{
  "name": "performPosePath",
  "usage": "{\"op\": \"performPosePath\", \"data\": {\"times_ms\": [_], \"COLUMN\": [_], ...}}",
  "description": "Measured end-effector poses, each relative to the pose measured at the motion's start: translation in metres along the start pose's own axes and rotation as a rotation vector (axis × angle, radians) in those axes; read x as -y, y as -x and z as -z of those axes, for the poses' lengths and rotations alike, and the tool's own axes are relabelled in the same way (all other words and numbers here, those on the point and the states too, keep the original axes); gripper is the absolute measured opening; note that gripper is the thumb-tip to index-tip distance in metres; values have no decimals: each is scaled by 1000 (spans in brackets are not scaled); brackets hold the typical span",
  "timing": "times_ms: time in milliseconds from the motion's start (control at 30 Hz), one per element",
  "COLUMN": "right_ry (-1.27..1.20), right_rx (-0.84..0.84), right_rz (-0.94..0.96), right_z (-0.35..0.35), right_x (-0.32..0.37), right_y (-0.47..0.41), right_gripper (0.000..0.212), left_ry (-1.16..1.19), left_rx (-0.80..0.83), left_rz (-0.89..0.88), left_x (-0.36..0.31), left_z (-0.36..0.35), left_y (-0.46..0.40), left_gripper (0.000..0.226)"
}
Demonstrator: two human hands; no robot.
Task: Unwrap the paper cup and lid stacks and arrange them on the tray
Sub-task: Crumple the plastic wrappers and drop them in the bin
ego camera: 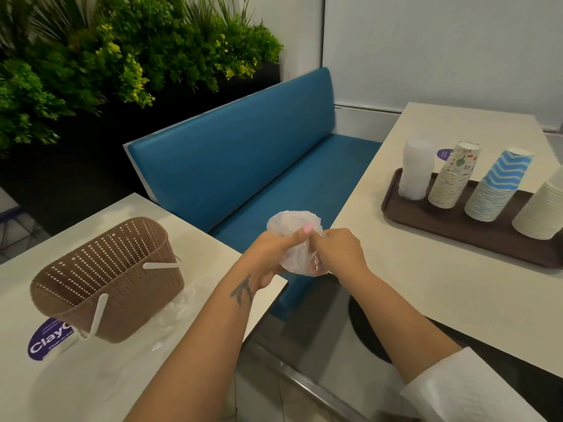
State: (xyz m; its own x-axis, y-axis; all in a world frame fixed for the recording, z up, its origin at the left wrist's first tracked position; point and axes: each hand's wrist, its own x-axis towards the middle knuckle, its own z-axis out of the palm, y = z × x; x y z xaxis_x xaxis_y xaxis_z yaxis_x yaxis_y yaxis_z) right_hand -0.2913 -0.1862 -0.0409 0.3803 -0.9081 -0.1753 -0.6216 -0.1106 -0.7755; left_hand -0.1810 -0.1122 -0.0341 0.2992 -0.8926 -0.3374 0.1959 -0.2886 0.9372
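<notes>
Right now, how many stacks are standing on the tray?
4, in a row on the brown tray: a white lid stack at its left end, then floral cups, blue zigzag cups and plain white cups, partly cut off by the frame edge.

Left forearm (213, 324) bare, dark tattoo (242, 292) near the wrist, angular strokes, design unclear. Left hand (271, 257): one nail (308, 229) painted pale pink. Right forearm (399, 318) bare to a white sleeve (463, 391), faintly textured, possibly quilted. Right hand (341, 251) without rings.
</notes>
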Motion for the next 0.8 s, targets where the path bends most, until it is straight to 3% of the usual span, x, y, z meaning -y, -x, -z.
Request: {"op": "performPosePath", "data": {"times_ms": [67, 167, 267, 333, 400, 533, 667, 800], "right_ry": [-39, -266, -622, -704, -715, -719, -673, -725], "right_rx": [-16, -35, 280, 525, 618, 555, 405, 346], "right_rz": [22, 72, -94, -166, -135, -104, -79, -49], "right_z": [1, 12, 32, 41, 43, 42, 45, 50], "right_x": [-1, -3, -7, -11, -14, -12, -25, -41], "right_y": [-1, -2, -1, 1, 3, 5, 1, 8], "right_gripper": [26, 16, 40, 57, 57, 30, 34, 31], "left_ry": [50, 134, 186, 148, 82, 70, 151, 197], "left_rx": [-137, -114, -40, 62, 139, 196, 236, 409], "left_rz": [32, 16, 10, -6, -34, -51, 26, 87], "left_x": [5, 4, 1, -1, -1, -1, 8, 19], "left_z": [-2, 4, 13, 12, 8, 2, 3, 0], "left_y": [-7, -9, -7, -6, -6, -7, -14, -19], "left_gripper": [56, 37, 34, 36, 36, 28, 32, 41]}}
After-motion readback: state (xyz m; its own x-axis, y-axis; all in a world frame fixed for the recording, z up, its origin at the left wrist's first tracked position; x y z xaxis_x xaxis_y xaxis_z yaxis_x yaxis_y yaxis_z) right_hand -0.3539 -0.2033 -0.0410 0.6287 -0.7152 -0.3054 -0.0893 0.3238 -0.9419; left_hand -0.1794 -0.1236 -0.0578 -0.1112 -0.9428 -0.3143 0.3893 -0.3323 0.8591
